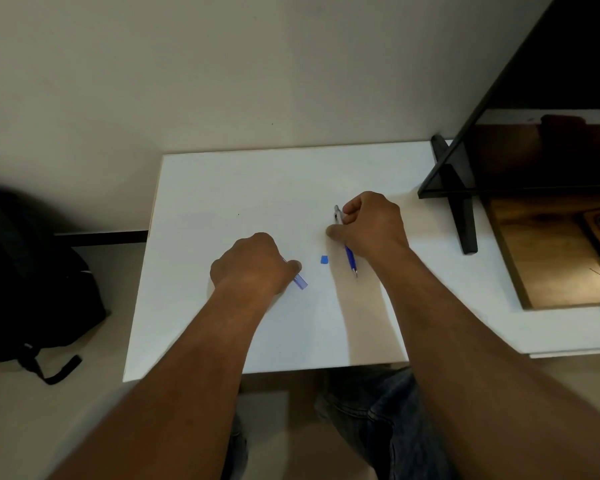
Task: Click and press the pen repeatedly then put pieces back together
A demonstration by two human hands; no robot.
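My right hand grips a blue pen low over the white table. Its silver clip end sticks out above my fingers and its tip points toward me. My left hand is curled round a translucent blue tube-like piece, whose end pokes out past my thumb. Most of that piece is hidden inside the fist. A small blue cap-like bit lies loose on the table between both hands.
A black monitor on a black stand fills the right side, beside a brown board. A black backpack sits on the floor at the left. The wall runs behind the table.
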